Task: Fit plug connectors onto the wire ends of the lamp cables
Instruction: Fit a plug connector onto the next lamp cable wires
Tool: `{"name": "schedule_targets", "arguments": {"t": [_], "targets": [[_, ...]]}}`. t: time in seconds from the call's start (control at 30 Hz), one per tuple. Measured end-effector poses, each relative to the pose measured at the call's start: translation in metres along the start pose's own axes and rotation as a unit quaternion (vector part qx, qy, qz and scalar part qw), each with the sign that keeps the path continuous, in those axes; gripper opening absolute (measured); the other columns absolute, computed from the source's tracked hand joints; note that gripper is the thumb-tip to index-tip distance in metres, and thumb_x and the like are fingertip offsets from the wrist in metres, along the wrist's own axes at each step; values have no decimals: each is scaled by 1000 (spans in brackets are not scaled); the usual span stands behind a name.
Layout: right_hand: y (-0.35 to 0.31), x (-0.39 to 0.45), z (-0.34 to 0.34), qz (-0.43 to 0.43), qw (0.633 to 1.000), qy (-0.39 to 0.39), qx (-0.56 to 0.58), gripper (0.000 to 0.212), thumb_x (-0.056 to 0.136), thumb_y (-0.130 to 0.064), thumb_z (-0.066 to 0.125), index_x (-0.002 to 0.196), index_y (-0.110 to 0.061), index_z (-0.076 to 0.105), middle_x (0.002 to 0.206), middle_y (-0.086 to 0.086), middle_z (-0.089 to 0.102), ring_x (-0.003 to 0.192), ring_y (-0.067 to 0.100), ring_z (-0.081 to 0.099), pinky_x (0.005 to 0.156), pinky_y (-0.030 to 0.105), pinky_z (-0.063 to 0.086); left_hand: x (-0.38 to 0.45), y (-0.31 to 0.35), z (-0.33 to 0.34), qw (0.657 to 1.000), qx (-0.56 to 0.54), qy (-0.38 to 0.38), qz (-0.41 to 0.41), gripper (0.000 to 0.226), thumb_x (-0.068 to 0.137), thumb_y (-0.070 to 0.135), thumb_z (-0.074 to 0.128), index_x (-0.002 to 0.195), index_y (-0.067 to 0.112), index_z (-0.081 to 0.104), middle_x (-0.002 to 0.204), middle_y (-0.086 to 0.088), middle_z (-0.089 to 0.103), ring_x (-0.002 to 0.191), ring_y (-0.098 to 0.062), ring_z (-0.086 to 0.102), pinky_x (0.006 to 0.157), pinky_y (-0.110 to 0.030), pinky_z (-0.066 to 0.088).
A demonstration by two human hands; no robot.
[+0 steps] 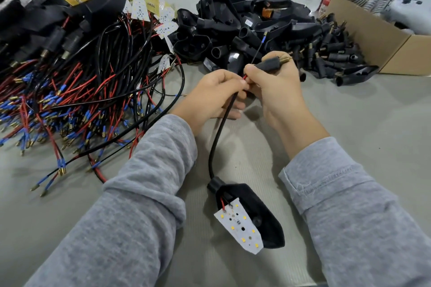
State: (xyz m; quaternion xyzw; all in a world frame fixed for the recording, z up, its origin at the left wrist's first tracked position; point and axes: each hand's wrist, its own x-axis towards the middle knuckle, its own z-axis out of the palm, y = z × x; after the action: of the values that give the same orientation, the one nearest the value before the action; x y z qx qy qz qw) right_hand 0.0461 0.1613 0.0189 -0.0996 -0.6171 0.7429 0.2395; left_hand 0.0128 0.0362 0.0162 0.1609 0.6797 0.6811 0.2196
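Both hands work just beyond the lamp head [251, 216], which lies on the table [349, 112] nearest the person, LED board [239, 228] up. Left hand [210, 95] pinches the black cable [219, 128] near its end, steadying the red wire [244, 77] so it can feed in. Right hand [277, 81] grips a black plug connector [270, 64], brass tip pointing away, its open end turned toward the wire. A second thin wire [258, 48] sticks up free, likely awaiting its turn. Spare connectors [331, 53] lie heaped beyond the lamp head.
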Motion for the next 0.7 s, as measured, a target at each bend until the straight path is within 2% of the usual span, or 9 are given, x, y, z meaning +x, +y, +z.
{"name": "schedule_targets", "arguments": {"t": [0.1, 0.17, 0.23, 0.37, 0.53, 0.6, 0.7], "targets": [[2, -3, 3, -5, 999, -32, -38, 23, 89, 4, 64, 97, -7, 45, 81, 14, 53, 69, 21, 55, 63, 30, 49, 2, 1, 1, 1000, -18, 21, -5, 14, 99, 14, 51, 90, 10, 60, 69, -3, 62, 54, -10, 62, 53, -24, 55], [2, -4, 5, -3, 997, -42, -58, 16, 92, -2, 64, 99, -4, 49, 85, 19, 56, 67, 18, 55, 61, 28, 48, 3, -1, 0, 999, -24, 28, 0, 13, 100, 9, 49, 91, 7, 58, 64, -2, 58, 50, -8, 58, 50, -21, 53], [2, -3, 7, 23, 997, -38, -58, 14, 97, -13, 60, 102, -1, 54, 84, 15, 60, 62, 13, 54, 60, 25, 47, 3, -2, 0, 999, -31, 38, 5, 14, 100, 7, 49, 88, 8, 58, 59, 1, 56, 47, -6, 55, 49, -20, 52], [0, -2, 10, 105, 993, -42, -17, 33, 105, -35, 40, 92, -9, 57, 76, 5, 59, 55, 12, 49, 54, 25, 42, 6, -4, -1, 996, -51, 69, 6, 19, 99, 6, 49, 82, 11, 56, 61, -1, 55, 46, -6, 54, 48, -19, 50], [2, 0, 8, 106, 993, -48, -1, 38, 106, -33, 37, 92, -8, 61, 75, 5, 60, 50, 9, 45, 49, 22, 37, 8, -5, -4, 991, -99, 86, 20, 16, 99, 14, 50, 85, 12, 59, 64, 2, 58, 54, -8, 55, 50, -21, 49], [3, 1, 7, 107, 993, -54, 5, 39, 106, -33, 38, 93, -6, 62, 71, 6, 59, 49, 9, 46, 48, 23, 38, 8, -6, -4, 992, -86, 90, 28, 15, 99, 16, 51, 89, 16, 62, 70, 3, 61, 60, -7, 58, 56, -22, 52], [4, 1, 5, 107, 992, -72, -6, 44, 106, -33, 39, 105, 3, 64, 75, 12, 59, 51, 11, 48, 50, 25, 40, 8, -6, -6, 995, -72, 63, 40, 17, 99, 21, 50, 100, 25, 66, 83, 5, 68, 73, -7, 62, 65, -26, 55]]}}
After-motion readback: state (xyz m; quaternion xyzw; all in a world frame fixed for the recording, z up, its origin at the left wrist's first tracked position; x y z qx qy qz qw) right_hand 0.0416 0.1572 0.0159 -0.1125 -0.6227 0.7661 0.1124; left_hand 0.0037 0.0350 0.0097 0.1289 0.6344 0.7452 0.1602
